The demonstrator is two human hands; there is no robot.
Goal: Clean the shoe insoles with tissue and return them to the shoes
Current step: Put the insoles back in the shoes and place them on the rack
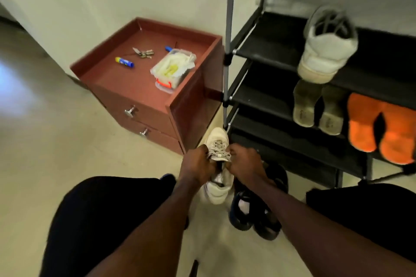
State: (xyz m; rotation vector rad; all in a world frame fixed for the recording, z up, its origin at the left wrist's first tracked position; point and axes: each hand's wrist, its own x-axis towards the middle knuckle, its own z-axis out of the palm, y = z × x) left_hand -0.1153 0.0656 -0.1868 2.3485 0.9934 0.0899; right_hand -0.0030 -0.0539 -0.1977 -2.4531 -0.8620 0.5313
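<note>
1. White sneaker (218,141): lying toe-away on the floor, between the drawer cabinet and the shoe rack.
2. Left hand (198,163) and right hand (244,161): gripping the sneaker's opening at either side, fingers curled around its edges by the laces (insole not visible).
3. Dark shoes (254,213): sitting just beside the sneaker.
4. Shoe rack (270,87): holding a second white sneaker (326,47), tan slippers (317,105), orange slippers (382,128).
5. Drawer cabinet (135,87): carrying a plastic box (172,67) and keys (144,52).

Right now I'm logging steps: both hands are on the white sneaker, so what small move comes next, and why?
Probably pull the opening wider: the left hand and right hand grip the white sneaker at its laces, and no insole shows yet.
</note>
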